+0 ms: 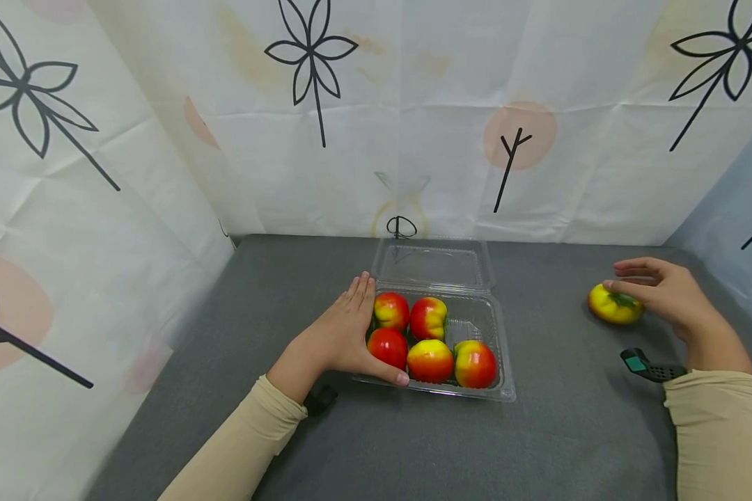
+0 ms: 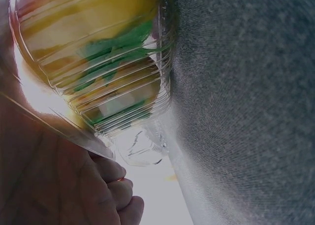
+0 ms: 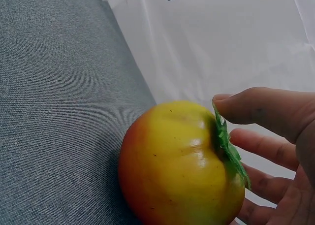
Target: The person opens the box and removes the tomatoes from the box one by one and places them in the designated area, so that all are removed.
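Note:
A clear plastic clamshell box (image 1: pixel 504 348) lies with its lid (image 1: pixel 431 264) folded back, holding several red-and-yellow tomatoes (image 1: pixel 429 362) with green leafy tops. My left hand (image 1: pixel 345 337) rests along the box's left side, fingers straight toward the back and thumb reaching over the front left corner. In the left wrist view, the ribbed box wall (image 2: pixel 113 87) stands close to the palm. Off to the right, one more tomato (image 1: pixel 614 305) sits on the table. My right hand (image 1: pixel 670 292) is spread over it, thumb tip right at the green leaves (image 3: pixel 229 148), fingers loosely extended behind.
The grey cloth-covered table (image 1: pixel 564 431) runs back to a white printed curtain (image 1: pixel 439 139), which also hangs along the left. Inside the box, the back right section (image 1: pixel 473 313) shows bare plastic. A dark wrist strap (image 1: pixel 652 365) is on the right wrist.

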### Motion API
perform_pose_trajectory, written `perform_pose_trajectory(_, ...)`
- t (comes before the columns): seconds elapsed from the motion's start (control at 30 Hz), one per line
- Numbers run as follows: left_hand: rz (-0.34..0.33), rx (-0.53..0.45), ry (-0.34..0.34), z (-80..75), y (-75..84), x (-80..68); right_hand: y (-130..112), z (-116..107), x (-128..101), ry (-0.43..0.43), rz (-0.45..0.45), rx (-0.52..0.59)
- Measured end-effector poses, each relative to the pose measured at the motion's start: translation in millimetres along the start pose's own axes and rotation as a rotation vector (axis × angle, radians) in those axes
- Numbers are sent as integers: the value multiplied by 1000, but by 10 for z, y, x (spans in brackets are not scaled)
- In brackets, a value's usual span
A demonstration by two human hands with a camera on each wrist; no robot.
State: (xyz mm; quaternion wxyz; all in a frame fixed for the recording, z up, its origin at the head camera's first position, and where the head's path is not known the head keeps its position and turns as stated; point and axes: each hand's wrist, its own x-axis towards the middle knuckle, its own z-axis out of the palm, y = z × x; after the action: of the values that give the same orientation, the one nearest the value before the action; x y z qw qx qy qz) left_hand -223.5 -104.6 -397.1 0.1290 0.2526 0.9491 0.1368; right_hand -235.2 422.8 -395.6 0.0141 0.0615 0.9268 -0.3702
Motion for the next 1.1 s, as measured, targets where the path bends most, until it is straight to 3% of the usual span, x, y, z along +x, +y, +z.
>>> perform_pose_trajectory(0.5, -3, 7, -2, 4, 1, 1, -176, -3, -46, 52, -20, -25)
perform_pose_trajectory(1.1, 6, 10, 2, -1, -5, 3, -690, 32, -202, 46, -187, 3)
